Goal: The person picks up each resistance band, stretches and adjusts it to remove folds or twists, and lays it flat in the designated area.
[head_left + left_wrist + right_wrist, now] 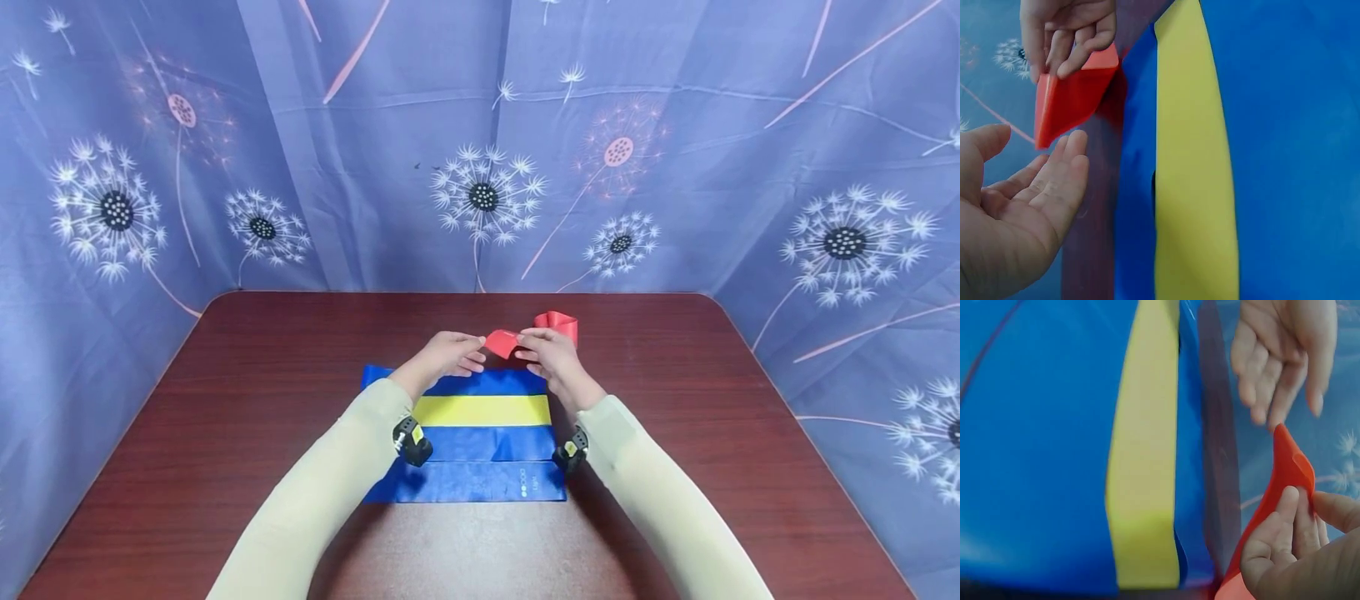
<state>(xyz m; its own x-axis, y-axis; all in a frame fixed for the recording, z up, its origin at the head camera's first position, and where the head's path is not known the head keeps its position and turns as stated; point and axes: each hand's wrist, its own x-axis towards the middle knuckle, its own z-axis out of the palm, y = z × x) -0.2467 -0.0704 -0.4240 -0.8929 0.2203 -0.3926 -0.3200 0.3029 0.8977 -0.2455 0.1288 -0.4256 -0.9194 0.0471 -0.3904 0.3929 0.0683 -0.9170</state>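
A red resistance band [501,342] is held up above the far part of the table. My right hand [553,354] pinches it between thumb and fingers [1285,531], and the rest of it loops behind that hand. Just left of the band's free corner is my left hand [450,354], palm up in the left wrist view, thumb apart from the fingers and gripping nothing. Its fingertips come close to that corner; contact cannot be told. Below the hands lie flat blue bands [480,482] with a yellow band [483,410] across them, partly covered by the wrists.
The dark red-brown wooden table [247,392] has rounded far corners. Blue curtains [390,208] with dandelion prints hang around its back and sides. Pale print marks the nearest blue band close to its right end.
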